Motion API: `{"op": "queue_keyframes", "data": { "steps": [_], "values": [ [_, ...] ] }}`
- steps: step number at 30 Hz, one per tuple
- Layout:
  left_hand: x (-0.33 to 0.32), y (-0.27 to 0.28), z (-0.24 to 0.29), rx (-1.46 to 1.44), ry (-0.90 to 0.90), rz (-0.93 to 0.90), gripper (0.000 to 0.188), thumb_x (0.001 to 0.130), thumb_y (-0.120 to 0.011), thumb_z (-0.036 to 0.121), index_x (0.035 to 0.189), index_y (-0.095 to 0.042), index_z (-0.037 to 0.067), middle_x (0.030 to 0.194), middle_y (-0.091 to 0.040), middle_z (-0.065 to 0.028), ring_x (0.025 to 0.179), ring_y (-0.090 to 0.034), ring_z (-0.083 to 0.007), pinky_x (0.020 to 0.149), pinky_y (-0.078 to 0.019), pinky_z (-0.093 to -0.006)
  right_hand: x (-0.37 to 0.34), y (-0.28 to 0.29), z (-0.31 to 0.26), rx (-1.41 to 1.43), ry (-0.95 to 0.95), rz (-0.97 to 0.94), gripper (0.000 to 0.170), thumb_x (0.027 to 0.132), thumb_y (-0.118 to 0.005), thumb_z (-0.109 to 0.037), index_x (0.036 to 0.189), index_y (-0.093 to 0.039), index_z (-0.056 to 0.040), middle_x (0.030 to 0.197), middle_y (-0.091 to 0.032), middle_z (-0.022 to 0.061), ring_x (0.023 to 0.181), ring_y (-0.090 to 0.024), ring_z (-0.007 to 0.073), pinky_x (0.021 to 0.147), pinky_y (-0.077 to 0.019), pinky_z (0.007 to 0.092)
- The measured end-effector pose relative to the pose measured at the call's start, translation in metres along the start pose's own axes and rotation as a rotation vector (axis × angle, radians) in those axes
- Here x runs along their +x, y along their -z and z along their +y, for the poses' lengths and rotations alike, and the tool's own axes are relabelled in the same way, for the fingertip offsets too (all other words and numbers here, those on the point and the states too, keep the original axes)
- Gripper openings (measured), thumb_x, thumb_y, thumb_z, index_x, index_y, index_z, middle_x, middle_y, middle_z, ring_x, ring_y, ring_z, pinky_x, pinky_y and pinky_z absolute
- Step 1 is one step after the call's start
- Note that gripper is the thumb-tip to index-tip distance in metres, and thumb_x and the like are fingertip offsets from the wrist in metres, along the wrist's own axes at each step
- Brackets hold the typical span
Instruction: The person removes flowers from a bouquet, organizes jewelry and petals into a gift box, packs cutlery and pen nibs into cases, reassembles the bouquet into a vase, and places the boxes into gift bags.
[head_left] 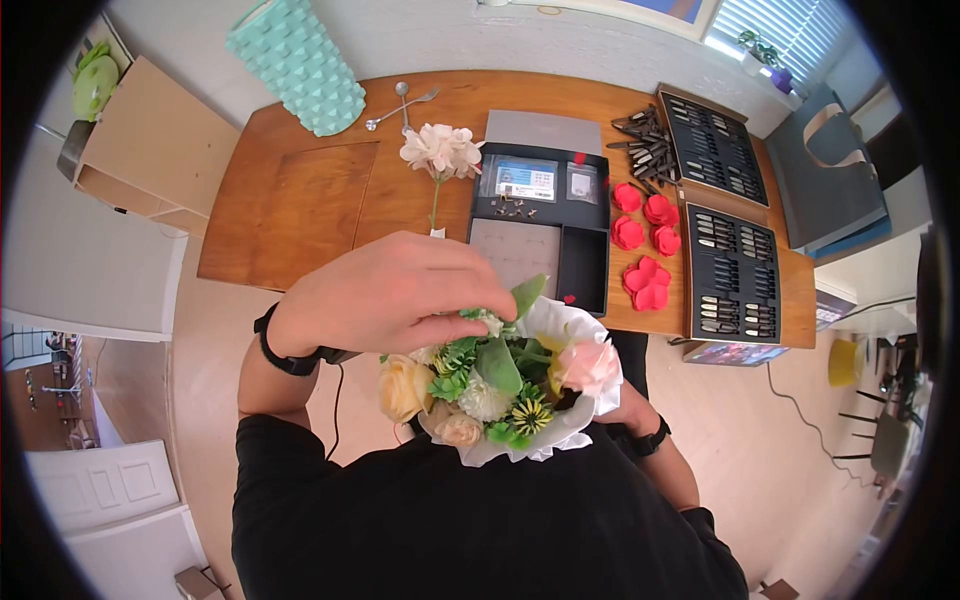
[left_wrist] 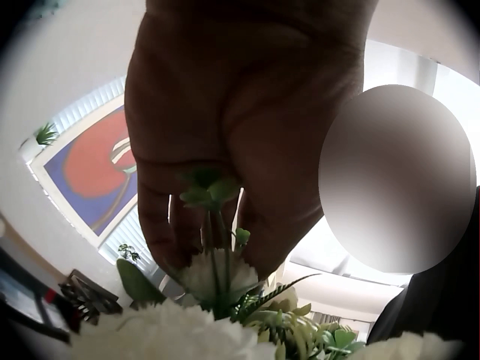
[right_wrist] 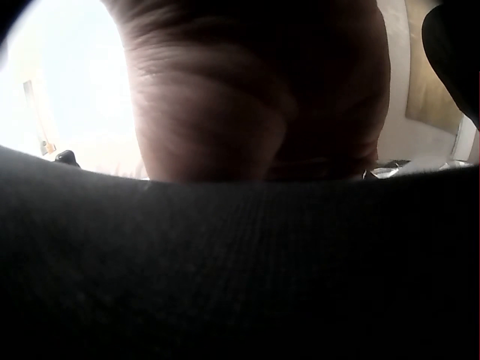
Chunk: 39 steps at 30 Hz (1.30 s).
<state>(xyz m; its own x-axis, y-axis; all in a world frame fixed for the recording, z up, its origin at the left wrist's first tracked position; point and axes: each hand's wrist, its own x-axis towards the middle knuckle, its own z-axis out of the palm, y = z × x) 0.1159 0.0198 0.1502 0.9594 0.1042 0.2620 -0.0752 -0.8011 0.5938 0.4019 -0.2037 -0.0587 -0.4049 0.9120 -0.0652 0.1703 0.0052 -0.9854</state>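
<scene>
Wooden desk stretches beyond the left hand, whose curled fingers pinch a small white flower at the bouquet; the right hand has hidden fingers, grip unclear. Past the pinching fingers: pale flower, then turquoise vase.

The wooden table bears a turquoise vase at ten o'clock, cutlery and a pale flower at eleven, a black box centrally, black pieces at two, red flowers at three, and black trays beyond.
</scene>
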Motion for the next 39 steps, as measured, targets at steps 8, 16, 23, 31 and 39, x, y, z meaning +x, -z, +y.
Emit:
{"op": "queue_keyframes", "data": {
  "steps": [8,16,23,31,39],
  "values": [
    [-0.001,-0.003,-0.001,0.018,0.083,0.024,0.025,0.093,-0.094,0.013,0.114,-0.080,0.009,0.106,-0.078,-0.0057,0.093,-0.074,-0.0302,0.080,-0.0597,-0.0427,0.003,-0.006,0.004,0.008,-0.045,0.084,0.073,0.085,-0.096,-0.015,0.152,-0.069,-0.0060,0.143,-0.078,0.0121,0.131,-0.076,0.0293,0.115,-0.0581,0.0427],
    [0.022,-0.020,0.011,0.289,-0.035,-0.041,0.043,0.083,-0.099,0.040,0.102,-0.078,0.009,0.095,-0.065,-0.0032,0.091,-0.065,-0.0264,0.084,-0.0509,-0.0406,0.010,-0.011,0.001,-0.024,0.009,0.091,0.068,0.086,-0.096,-0.010,0.149,-0.070,-0.0060,0.134,-0.081,0.0116,0.122,-0.080,0.0257,0.108,-0.0612,0.0414],
    [0.030,-0.052,0.011,0.348,0.064,-0.057,0.030,0.084,-0.097,0.026,0.093,-0.076,0.007,0.102,-0.065,-0.0042,0.098,-0.064,-0.0265,0.085,-0.0512,-0.0412,0.006,-0.009,0.003,-0.065,-0.064,0.052,0.076,0.085,-0.097,-0.011,0.154,-0.066,-0.0080,0.133,-0.082,0.0126,0.121,-0.081,0.0260,0.107,-0.0620,0.0410],
    [0.020,0.000,0.024,-0.272,0.241,0.365,0.026,0.096,-0.091,0.012,0.116,-0.078,0.000,0.110,-0.082,-0.0083,0.099,-0.081,-0.0250,0.090,-0.0661,-0.0432,0.007,-0.010,0.005,-0.033,-0.019,0.122,0.082,0.083,-0.099,-0.012,0.157,-0.064,-0.0086,0.133,-0.082,0.0125,0.123,-0.081,0.0277,0.108,-0.0614,0.0413],
    [-0.020,0.084,-0.025,-0.483,0.251,0.726,0.026,0.118,-0.069,0.019,0.131,-0.079,-0.002,0.105,-0.084,-0.0113,0.095,-0.080,-0.0194,0.089,-0.0619,-0.0351,0.007,-0.008,0.009,-0.044,-0.042,0.090,0.080,0.082,-0.099,-0.012,0.155,-0.067,-0.0081,0.130,-0.083,0.0129,0.121,-0.082,0.0281,0.107,-0.0622,0.0416]
  ]
}}
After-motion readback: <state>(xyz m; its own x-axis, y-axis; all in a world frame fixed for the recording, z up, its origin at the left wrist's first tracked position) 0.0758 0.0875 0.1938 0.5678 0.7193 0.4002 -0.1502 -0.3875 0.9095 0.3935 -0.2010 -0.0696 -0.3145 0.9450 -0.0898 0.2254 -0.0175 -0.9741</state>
